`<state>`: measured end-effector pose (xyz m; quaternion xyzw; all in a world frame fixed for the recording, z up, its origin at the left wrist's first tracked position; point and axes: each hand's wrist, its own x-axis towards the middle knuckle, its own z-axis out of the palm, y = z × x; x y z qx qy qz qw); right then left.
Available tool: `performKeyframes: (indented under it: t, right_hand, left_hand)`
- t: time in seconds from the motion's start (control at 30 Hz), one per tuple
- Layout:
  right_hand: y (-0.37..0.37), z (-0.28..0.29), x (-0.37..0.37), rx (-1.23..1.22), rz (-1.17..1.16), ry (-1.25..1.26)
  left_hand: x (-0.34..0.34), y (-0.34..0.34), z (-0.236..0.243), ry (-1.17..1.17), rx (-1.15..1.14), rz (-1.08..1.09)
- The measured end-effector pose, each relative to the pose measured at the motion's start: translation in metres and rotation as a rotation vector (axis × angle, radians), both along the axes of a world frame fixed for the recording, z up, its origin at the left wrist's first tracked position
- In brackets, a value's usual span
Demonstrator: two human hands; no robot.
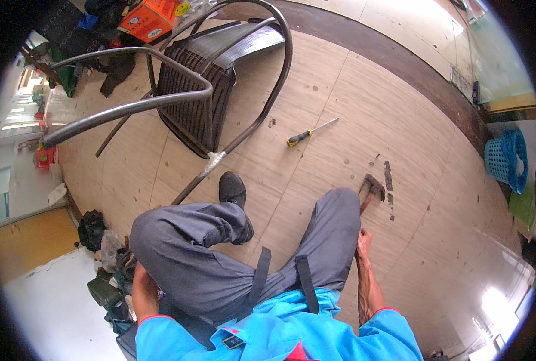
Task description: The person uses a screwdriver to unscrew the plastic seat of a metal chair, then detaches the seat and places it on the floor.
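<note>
My right hand (363,242) is low beside my right knee, its fingers curled and partly hidden by the trouser leg. It appears closed round the handle of a hammer (374,187), whose rusty head is just beyond the knee, over the floor. My left forearm goes down beside my left thigh, and the hand itself is hidden behind the leg. In front of me a tubular metal chair (199,114) with a dark slatted seat lies tipped over. A screwdriver (300,138) with a yellow and black handle lies right of the chair.
Dark flat strips (388,175) lie on the tiled floor beyond the hammer. An orange box (149,20) stands behind the chair. Bags and cloths (107,286) are piled at my left. At the far right stands a blue basket (501,161) lined with a bag.
</note>
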<state>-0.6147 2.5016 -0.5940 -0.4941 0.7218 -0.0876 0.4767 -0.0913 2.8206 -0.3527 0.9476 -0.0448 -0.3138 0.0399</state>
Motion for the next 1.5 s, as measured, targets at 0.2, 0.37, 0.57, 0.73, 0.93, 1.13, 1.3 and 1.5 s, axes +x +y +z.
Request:
performKeyframes:
  t: [0.2,0.37,0.57,0.73,0.93,1.13,1.3,1.5]
  right_hand:
    - [-0.011,0.004,-0.006,0.067,0.123,0.012]
    - [-0.012,0.001,0.003,0.021,0.155,0.006]
    - [-0.007,-0.013,-0.008,0.042,0.198,-0.195]
    - [-0.002,-0.018,-0.015,0.037,0.226,-0.143]
    - [-0.016,0.005,0.011,-0.25,0.118,0.107]
    - [-0.06,0.108,0.084,-0.338,0.018,-0.193]
    - [-0.068,0.177,0.164,0.232,-0.086,-0.88]
    - [-0.101,0.19,0.146,0.293,-0.075,-0.74]
  left_hand:
    - [0.014,-0.025,-0.005,0.141,-0.026,-0.119]
    - [0.055,-0.082,-0.011,0.295,-0.039,-0.382]
    - [0.072,-0.161,-0.003,0.481,-0.133,-0.484]
    - [0.056,-0.205,0.034,0.501,-0.193,-0.313]
    - [0.004,-0.245,0.024,0.593,-0.308,-0.321]
    - [-0.083,-0.304,-0.012,0.876,-0.351,-0.473]
    - [-0.166,-0.372,-0.035,1.082,-0.296,-0.466]
    - [-0.174,-0.39,-0.021,0.637,-0.436,-1.156]
